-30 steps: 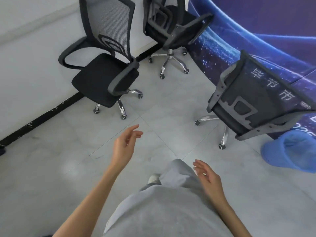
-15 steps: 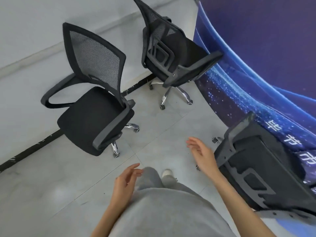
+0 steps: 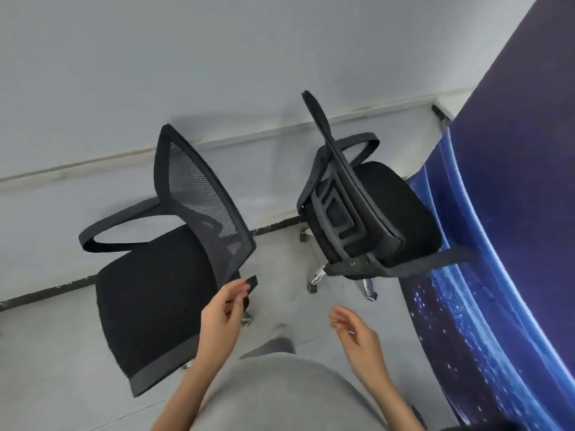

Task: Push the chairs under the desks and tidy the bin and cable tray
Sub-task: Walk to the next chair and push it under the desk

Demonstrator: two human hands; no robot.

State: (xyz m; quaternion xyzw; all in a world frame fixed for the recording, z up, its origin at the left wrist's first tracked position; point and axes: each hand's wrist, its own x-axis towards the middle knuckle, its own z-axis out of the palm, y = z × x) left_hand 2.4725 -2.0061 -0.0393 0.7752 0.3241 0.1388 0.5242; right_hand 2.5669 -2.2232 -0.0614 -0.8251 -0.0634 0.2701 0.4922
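Two black mesh chairs on grey tile by the wall: near chair [image 3: 161, 275] at 10 o'clock, far chair [image 3: 370, 213] at 1 o'clock against the blue printed panel [image 3: 497, 244]. Left hand [image 3: 222, 318] loosely curled, fingertips touching near chair's armrest end [image 3: 252, 283]; grip unclear. Right hand [image 3: 357, 334] spread, empty, apart from both chairs.

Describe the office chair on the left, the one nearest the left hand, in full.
The left chair is black: see-through mesh backrest in a plastic frame, fabric seat with a grey front edge, and looping plastic armrests. It stands upright on the grey tiled floor near the white wall, its casters mostly hidden beneath the seat. The left hand is at its near armrest end, fingers open; contact is unclear.
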